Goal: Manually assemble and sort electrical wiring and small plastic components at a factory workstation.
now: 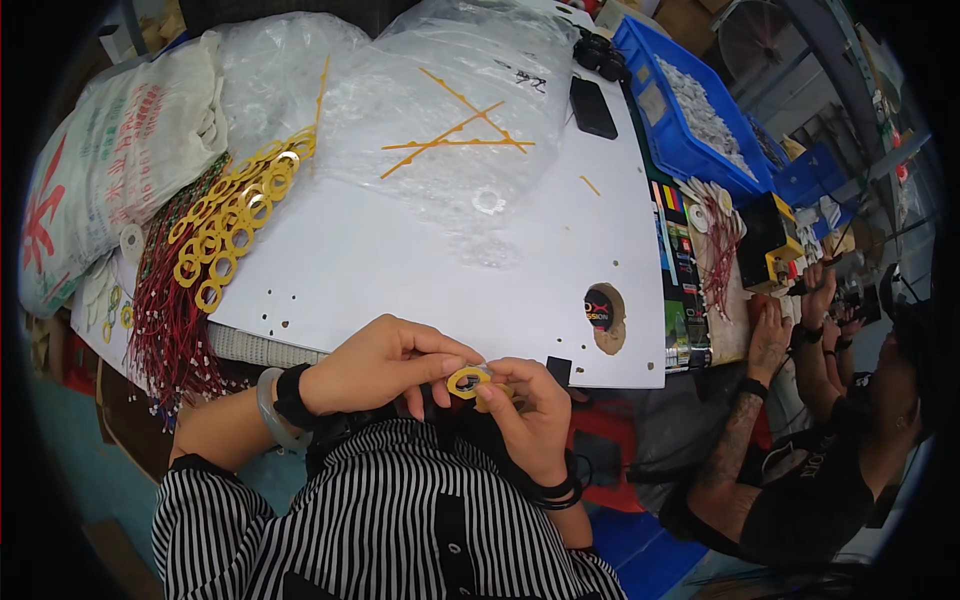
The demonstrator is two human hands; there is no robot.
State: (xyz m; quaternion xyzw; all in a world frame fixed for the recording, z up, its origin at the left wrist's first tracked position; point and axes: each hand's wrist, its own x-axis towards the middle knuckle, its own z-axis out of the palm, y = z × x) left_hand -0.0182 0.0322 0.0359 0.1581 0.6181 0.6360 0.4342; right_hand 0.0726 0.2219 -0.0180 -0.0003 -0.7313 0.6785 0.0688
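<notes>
Close in front of my body, above the table's near edge, my two hands meet at a small yellow ring (467, 382) with an open centre. My right hand (532, 405) pinches the ring between thumb and fingers, and part of another yellow piece shows under the thumb. The index finger and thumb of my left hand (385, 365) close on the ring's upper left side. Something small and dark shows inside the ring, too small to name. To the left on the table lies a heap of similar yellow rings (240, 240) with red wires (165, 320) trailing off the edge.
Clear plastic bags (440, 90) cover the back of the white table (400, 280), with yellow strips (445, 140) on top. A woven sack (120, 170) leans at left. At right are a black phone (593, 107), a blue crate (690, 110) of white pieces, and a co-worker's arm (745, 420).
</notes>
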